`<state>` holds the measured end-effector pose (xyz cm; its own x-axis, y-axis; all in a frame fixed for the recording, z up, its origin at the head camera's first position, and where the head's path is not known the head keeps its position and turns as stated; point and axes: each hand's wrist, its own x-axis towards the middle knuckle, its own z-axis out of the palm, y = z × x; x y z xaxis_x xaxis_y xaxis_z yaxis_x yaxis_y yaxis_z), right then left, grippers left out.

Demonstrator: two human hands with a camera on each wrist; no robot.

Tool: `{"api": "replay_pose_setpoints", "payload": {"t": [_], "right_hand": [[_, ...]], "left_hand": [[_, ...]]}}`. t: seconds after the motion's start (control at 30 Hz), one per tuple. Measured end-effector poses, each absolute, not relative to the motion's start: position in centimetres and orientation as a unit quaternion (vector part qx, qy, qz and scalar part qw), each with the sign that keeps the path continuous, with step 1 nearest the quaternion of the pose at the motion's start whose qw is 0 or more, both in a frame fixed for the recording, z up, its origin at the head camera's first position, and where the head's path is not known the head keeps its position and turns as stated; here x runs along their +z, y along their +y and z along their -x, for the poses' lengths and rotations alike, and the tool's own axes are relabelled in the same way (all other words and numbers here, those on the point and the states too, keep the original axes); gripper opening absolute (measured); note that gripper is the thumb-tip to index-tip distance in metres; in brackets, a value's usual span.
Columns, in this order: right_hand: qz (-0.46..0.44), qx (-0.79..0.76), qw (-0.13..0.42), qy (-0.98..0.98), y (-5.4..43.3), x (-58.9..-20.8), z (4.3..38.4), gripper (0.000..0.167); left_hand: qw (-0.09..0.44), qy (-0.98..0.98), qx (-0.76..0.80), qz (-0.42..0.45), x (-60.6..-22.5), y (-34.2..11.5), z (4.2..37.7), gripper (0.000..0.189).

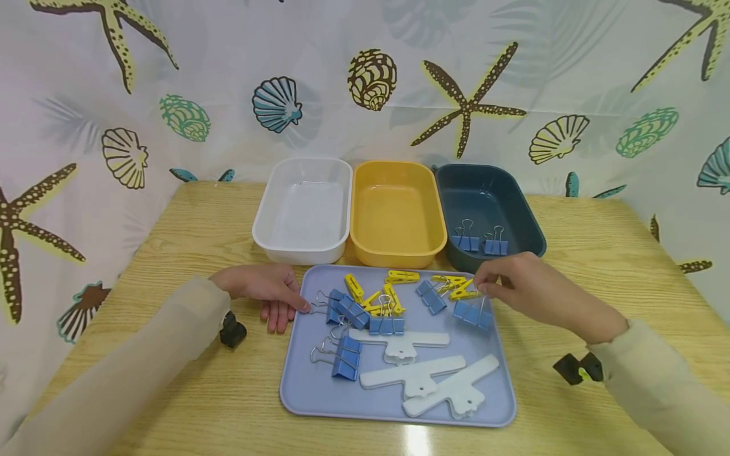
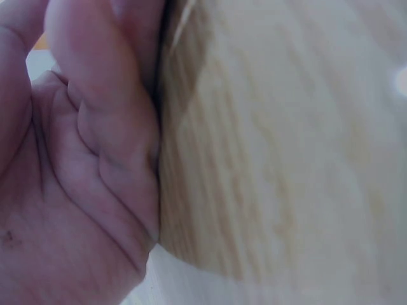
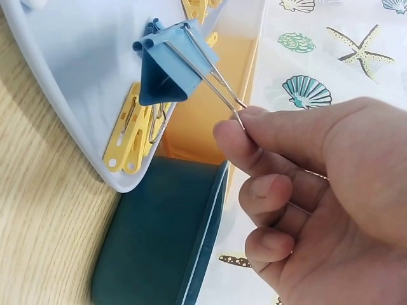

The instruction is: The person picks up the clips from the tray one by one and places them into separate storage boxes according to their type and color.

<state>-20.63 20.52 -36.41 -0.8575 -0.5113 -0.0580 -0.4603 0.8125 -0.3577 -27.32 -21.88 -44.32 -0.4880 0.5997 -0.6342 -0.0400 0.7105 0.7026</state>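
Note:
My right hand (image 1: 521, 285) pinches a blue binder clip (image 3: 175, 63) by its wire handle between thumb and forefinger. The clip hangs over the right side of the lilac tray (image 1: 319, 402), its blue body downward. At the tray's left edge my left hand (image 1: 268, 294) rests on the wooden table, fingers relaxed and thumb right at the rim. Close to that thumb lie several blue binder clips, one of them a large clip (image 1: 346, 358). Yellow clothespins (image 1: 353, 288) are scattered along the tray's back. White bag clips (image 1: 450, 386) lie toward its front.
Behind the tray stand three bins side by side: a white bin (image 1: 265, 237), a yellow bin (image 1: 399, 256) and a dark teal bin (image 1: 530, 221). Blue binder clips (image 1: 495, 246) sit in the teal one. A patterned cloth (image 1: 342, 139) hangs behind the table.

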Motion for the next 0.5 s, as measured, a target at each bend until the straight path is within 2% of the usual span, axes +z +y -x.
{"api": "replay_pose_setpoints", "payload": {"t": [0.5], "right_hand": [[0.248, -0.165, 0.071, 0.952, 20.77, -36.16, 20.79, 0.011]], "left_hand": [[0.474, 0.796, 0.333, -0.175, -44.54, -21.93, 27.46, 0.039]]}}
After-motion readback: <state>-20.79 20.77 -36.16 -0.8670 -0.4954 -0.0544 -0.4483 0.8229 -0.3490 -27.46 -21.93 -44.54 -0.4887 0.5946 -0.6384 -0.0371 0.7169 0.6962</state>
